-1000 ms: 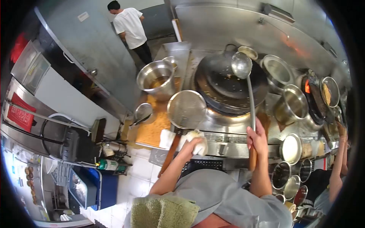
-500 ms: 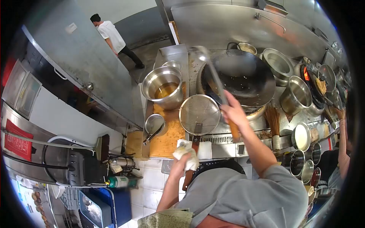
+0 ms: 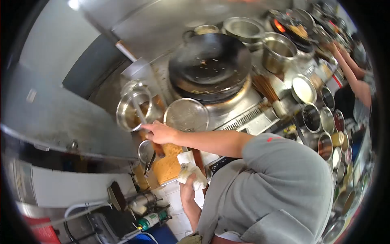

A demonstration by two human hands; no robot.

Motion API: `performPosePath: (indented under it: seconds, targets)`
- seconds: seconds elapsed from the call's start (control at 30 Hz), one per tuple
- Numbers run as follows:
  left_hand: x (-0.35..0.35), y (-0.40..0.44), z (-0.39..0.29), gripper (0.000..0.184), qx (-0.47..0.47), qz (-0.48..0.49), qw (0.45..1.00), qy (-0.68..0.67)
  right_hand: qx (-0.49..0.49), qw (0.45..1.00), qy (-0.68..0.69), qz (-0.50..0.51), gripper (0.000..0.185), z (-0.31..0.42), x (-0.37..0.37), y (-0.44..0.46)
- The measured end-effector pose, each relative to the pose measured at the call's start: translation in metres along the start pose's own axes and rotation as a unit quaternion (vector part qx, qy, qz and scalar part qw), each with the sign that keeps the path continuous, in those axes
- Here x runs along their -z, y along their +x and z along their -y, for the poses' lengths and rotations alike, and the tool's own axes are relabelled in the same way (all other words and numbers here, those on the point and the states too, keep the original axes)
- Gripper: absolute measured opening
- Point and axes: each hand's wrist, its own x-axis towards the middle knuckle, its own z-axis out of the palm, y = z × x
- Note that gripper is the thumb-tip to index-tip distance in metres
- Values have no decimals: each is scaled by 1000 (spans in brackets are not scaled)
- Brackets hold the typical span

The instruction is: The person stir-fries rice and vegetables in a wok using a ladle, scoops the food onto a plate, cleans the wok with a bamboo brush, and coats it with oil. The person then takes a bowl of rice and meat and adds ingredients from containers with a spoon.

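My right hand (image 3: 161, 133) is closed round the wooden-handled ladle (image 3: 141, 113). The ladle's metal shaft slants across the steel pot (image 3: 118, 116), which has brown liquid inside; its bowl end is blurred near the pot's far rim. In my left hand (image 3: 187, 192), close to my body, is a crumpled white cloth (image 3: 194, 175). Between the pot and the wok lies a round mesh strainer (image 3: 187, 115), its dark handle running toward the cloth. The black wok (image 3: 209, 65) sits on the burner with small bits in it.
A small steel pot (image 3: 145, 151) with a black-handled utensil stands on the wooden board (image 3: 168, 164). A bamboo brush (image 3: 266, 87), a tall steel pot (image 3: 279, 53) and a bowl of white liquid (image 3: 304, 89) are to the right. A co-worker's arms (image 3: 349, 69) reach over another wok near flame.
My right hand has carried the ladle leftward from beside the wok to the pot of brown liquid. The view has turned. The person in the white shirt is out of sight.
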Motion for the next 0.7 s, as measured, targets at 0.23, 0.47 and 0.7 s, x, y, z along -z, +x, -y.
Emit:
performPosePath:
  seconds: [0.23,0.47,0.7]
  targets:
    - [-16,36,6,58,29,32,998,-55,-225,952,179,105,23,-77,257,-141]
    - [-144,81,-37,74,-30,207,976,-64,-425,844,-321,56,74,-236,378,-271]
    - [-238,120,-38,36,17,156,976,-153,-438,886,53,-146,75,-210,430,-270]
